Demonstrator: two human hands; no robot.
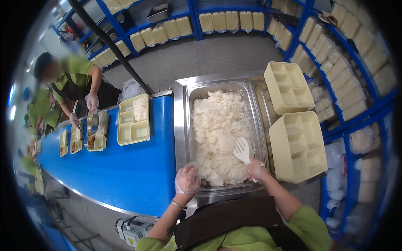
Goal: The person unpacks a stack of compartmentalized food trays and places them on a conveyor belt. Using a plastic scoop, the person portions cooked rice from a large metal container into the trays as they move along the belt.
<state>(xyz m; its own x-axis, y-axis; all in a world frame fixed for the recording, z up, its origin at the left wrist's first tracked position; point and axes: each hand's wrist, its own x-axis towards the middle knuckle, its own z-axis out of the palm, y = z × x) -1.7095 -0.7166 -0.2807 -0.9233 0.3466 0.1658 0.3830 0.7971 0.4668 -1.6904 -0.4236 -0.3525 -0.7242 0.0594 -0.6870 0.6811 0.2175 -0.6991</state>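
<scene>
A deep metal pan [189, 125] filled with white cooked rice [220, 138] is in front of me. In a clear plastic glove, my right hand [256, 168] grips the handle of a white slotted rice paddle [241, 149], whose blade lies over the rice at the pan's right side. My left hand [187, 180], also gloved, is by the near left corner of the pan with its fingers curled in; nothing shows in it. Left of the pan, a cream compartment tray [126, 120] sits on the blue conveyor belt [138, 171], rice in its far right compartment.
Two stacks of cream compartment trays, a far one [289, 85] and a near one [298, 146], stand right of the pan. At the left, a co-worker [79, 83] ladles food into trays [98, 142] on the belt. Blue shelves [343, 121] with wrapped trays line the right and back.
</scene>
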